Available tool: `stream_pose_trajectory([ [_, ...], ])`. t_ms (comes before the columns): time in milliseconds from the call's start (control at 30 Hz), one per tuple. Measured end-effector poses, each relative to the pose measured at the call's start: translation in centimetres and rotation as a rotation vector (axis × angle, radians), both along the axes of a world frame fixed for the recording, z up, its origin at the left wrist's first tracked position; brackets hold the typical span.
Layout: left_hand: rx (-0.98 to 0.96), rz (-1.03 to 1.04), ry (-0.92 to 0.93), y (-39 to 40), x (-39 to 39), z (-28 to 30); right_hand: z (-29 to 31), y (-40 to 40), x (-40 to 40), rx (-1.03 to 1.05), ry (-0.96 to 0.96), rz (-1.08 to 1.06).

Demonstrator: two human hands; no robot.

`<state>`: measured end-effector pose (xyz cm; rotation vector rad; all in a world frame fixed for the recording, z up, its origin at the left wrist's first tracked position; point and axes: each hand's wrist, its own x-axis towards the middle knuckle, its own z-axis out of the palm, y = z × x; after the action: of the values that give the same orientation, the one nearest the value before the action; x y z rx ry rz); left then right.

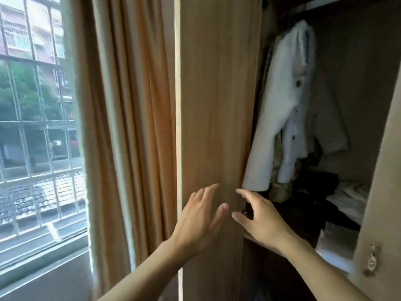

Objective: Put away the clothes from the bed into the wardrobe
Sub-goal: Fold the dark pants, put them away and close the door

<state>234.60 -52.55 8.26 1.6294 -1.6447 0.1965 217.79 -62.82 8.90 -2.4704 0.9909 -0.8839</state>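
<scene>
Both my hands are in front of the wardrobe. My left hand is raised against the wooden door, which stands open towards me. Its fingers are straight and a little spread, the tips lie on or just before the wood; I cannot tell if they really touch it. My right hand is at the inner edge of the same door, just beside the left one. Its fingers are also spread and only lightly bent, and they hold nothing. The thumb points to the door edge, near a small dark fitting there.

Inside the wardrobe a white coat with dark buttons hangs from the rail, its sleeve falls down close to my right fingers. Behind it some other hanging pieces show, too dark to name. Under the coat, on the shelf, lie dark clothes and white folded clothes in an untidy heap. The bed is not visible.

At the left of the door hangs an orange-beige curtain, and further left is the window with metal bars, buildings and trees outside.
</scene>
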Motion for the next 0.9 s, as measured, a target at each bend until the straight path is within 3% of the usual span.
stream_pose_trajectory([
  [200, -0.153, -0.053, -0.09, 2.6, 6.6, 0.5, 0.3, 3.6, 5.5, -0.037, 0.012, -0.057],
  [433, -0.305, -0.09, -0.033, 2.4, 8.7, 1.8, 1.6, 5.4, 5.9, -0.058, 0.122, -0.17],
  [600, -0.173, 0.042, -0.078, 2.1, 8.9, 3.3, 2.5, 6.2, 5.7, -0.102, 0.172, -0.166],
  [800, 0.07, -0.102, 0.333, -0.2, 9.0, 4.8, 1.9, 6.5, 4.7, -0.109, 0.134, -0.186],
  [900, 0.012, -0.089, 0.312, -0.4, 8.9, 4.4, 1.4, 6.3, 4.1, -0.083, 0.125, -0.218],
])
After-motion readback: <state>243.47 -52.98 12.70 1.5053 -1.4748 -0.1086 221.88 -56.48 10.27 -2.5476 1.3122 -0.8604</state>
